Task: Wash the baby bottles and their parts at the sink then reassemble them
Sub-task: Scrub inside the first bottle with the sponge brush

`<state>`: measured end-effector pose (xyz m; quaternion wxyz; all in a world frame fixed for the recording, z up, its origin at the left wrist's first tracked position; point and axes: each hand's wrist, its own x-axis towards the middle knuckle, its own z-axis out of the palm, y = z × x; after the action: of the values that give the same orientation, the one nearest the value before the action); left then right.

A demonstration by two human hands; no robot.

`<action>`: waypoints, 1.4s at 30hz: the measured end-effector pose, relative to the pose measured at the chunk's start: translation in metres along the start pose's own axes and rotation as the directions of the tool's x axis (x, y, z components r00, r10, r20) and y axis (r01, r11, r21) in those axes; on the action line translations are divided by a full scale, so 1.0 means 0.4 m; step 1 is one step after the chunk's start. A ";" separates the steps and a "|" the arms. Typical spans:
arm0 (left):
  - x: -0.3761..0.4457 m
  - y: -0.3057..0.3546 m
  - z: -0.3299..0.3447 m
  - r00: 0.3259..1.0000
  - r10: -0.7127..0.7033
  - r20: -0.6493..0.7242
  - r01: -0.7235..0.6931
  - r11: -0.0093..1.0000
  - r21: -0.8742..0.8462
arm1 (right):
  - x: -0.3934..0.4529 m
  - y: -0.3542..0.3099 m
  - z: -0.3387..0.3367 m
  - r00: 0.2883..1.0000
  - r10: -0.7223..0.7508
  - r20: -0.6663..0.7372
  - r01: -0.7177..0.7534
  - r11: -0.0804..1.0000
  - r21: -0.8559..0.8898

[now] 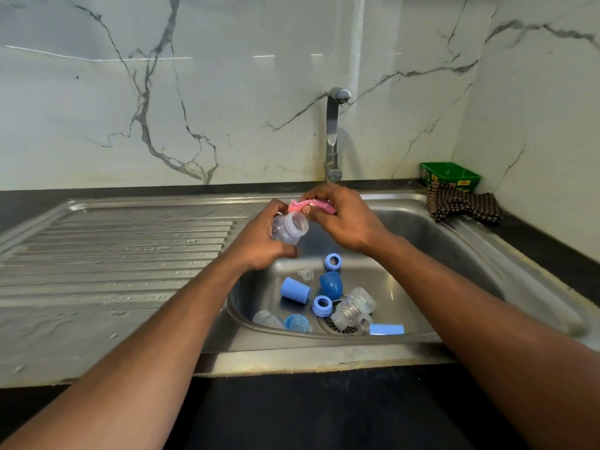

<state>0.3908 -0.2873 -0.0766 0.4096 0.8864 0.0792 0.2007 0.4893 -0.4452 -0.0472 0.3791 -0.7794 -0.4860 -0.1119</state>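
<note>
Left hand (259,245) grips bottle (289,228) tilted, mouth toward right hand (341,219), which pinches pink scrubber (311,206) at the rim, probably to work it inside; remaining parts (324,300) lie in sink (454,254) just below both hands.

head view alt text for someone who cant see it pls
Over a steel sink, the left hand holds a clear baby bottle while the right hand pinches a pink scrubber at its mouth. Blue bottle parts lie in the basin.

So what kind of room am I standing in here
Most likely a home kitchen: a steel sink with a ribbed draining board, a tap on a marble-look wall, and a dark countertop.
</note>
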 end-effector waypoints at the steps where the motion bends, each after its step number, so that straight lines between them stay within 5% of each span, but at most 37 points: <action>1: -0.002 -0.001 0.001 1.000 0.002 0.012 -0.003 0.999 0.054 | -0.001 -0.001 0.003 1.000 -0.006 0.013 0.006 1.000 -0.005; 7: -0.003 0.011 0.001 0.999 -0.027 -0.039 0.036 0.964 0.263 | -0.003 -0.023 0.012 0.994 -0.091 0.066 0.087 0.994 0.066; 20: 0.001 0.036 -0.004 0.975 -0.177 -0.132 0.144 0.963 -0.229 | 0.006 -0.032 -0.005 1.000 -0.004 -0.012 0.003 0.994 -0.113; 26: -0.006 0.033 0.029 0.996 -0.058 0.067 0.057 0.998 0.017 | 0.007 0.000 -0.010 0.995 0.056 -0.083 -0.052 0.997 0.050; 34: -0.002 0.021 0.010 0.977 -0.139 -0.161 0.149 0.987 0.055 | 0.004 -0.005 -0.009 0.999 -0.012 -0.040 0.015 0.998 0.057; 42: -0.002 0.004 -0.009 0.997 -0.003 -0.081 0.032 0.933 0.357 | -0.009 -0.024 -0.003 0.997 0.037 0.074 -0.043 0.996 0.076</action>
<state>0.3887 -0.2860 -0.0736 0.2395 0.9368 0.1385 0.2143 0.4798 -0.4461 -0.0437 0.3933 -0.7773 -0.4878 -0.0568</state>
